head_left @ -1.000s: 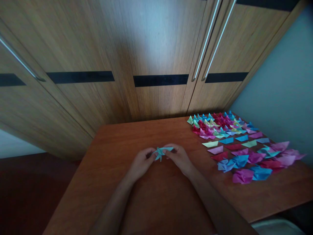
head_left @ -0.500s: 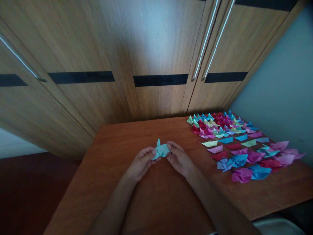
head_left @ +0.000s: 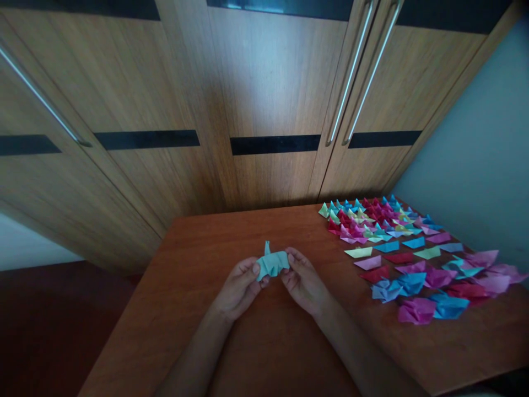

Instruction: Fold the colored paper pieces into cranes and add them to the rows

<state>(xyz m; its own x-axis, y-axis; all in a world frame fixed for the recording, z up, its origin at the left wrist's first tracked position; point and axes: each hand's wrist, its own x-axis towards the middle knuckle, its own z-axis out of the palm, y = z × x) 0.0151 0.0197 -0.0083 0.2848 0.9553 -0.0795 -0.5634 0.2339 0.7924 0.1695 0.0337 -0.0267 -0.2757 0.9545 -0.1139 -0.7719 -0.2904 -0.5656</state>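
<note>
Between my two hands is a pale turquoise folded paper piece (head_left: 273,264), creased in the middle, with a narrow pointed flap standing up at its back left. My left hand (head_left: 239,288) pinches its left end between thumb and fingers. At the right end, my right hand (head_left: 305,280) grips the paper's edge the same way. Both hands are over the middle of the brown wooden table (head_left: 215,237). The undersides of the fingers and the back of the paper are hidden.
Rows of small folded paper boats (head_left: 372,218) stand at the table's far right. Nearer lie flat folded paper strips (head_left: 359,252) and larger crumpled-looking paper shapes (head_left: 417,310) in pink, blue and red. Behind the table rises a wooden wardrobe (head_left: 273,182); a pale wall (head_left: 475,138) bounds the right.
The view has tilted up slightly, so everything sits lower. The turquoise paper looks more spread out between my hands, its front face more wrinkled. Both hands keep their hold.
</note>
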